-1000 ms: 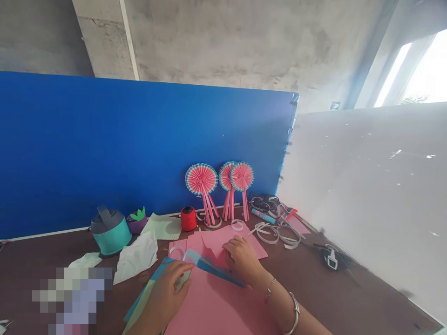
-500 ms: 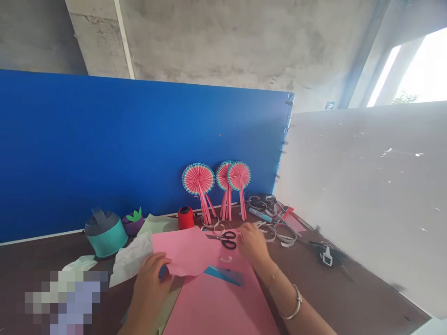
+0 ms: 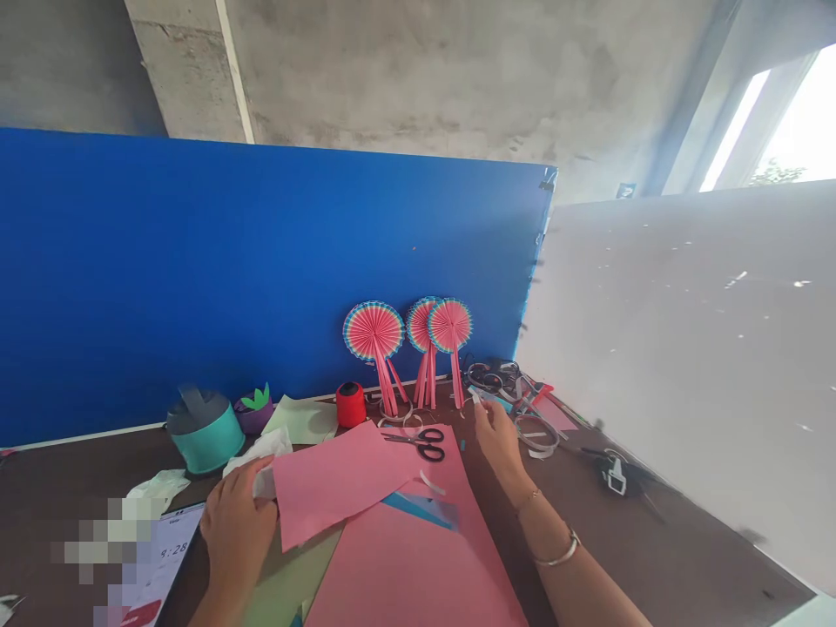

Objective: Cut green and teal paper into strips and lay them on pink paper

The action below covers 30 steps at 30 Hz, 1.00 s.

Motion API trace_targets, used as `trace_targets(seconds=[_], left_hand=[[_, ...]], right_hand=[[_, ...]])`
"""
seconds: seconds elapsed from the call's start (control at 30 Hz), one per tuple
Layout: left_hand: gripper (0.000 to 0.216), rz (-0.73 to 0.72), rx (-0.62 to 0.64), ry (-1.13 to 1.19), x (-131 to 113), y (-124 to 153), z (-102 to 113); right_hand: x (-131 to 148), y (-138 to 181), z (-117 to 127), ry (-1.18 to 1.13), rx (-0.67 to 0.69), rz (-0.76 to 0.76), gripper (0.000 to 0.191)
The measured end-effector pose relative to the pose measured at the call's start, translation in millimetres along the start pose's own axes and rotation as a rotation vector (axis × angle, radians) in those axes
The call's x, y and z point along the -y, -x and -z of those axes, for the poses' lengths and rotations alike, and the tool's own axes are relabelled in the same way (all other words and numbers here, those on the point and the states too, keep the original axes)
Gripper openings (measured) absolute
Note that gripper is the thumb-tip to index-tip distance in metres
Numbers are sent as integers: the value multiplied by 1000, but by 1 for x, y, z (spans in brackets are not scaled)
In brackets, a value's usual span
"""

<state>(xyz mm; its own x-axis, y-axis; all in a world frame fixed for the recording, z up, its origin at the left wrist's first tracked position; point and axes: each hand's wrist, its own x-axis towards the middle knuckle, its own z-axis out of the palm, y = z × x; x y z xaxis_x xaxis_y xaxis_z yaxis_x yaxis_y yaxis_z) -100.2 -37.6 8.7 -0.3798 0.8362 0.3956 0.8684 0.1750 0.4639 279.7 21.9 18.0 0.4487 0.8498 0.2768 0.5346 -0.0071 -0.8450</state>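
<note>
My left hand (image 3: 236, 525) grips the left edge of a loose pink paper sheet (image 3: 340, 481) and holds it slightly off the brown table (image 3: 653, 540). My right hand (image 3: 500, 437) reaches toward the back right and pinches a small white strip end beside a heap of white paper rings (image 3: 532, 429). Black-handled scissors (image 3: 421, 442) lie on a larger pink sheet (image 3: 418, 566), just left of that hand. A blue strip (image 3: 421, 508) lies across the pink sheets.
Three pink pleated paper fans (image 3: 408, 335) lean on the blue partition (image 3: 261, 270). A red thread spool (image 3: 351, 404), a teal tape roll (image 3: 205, 431), crumpled white paper (image 3: 258, 453) and a phone (image 3: 163, 566) are on the table. A white board (image 3: 685, 348) walls the right side.
My left hand has drawn the loose pink sheet leftward, uncovering the scissors. My right hand has left the sheets and reached back right to the paper rings.
</note>
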Motion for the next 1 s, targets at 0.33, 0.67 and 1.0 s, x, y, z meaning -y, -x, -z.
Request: trace_targets(seconds=[0.33, 0.67, 1.0], left_hand=[[29, -562, 465, 312, -31, 30, -25], [45, -462, 684, 202, -42, 42, -25], [40, -425, 607, 103, -36, 34, -29]], right_hand=[[27, 49, -24, -11, 798, 111, 29], [51, 98, -29, 628, 886, 336, 20], [41, 60, -6, 401, 1085, 263, 25]])
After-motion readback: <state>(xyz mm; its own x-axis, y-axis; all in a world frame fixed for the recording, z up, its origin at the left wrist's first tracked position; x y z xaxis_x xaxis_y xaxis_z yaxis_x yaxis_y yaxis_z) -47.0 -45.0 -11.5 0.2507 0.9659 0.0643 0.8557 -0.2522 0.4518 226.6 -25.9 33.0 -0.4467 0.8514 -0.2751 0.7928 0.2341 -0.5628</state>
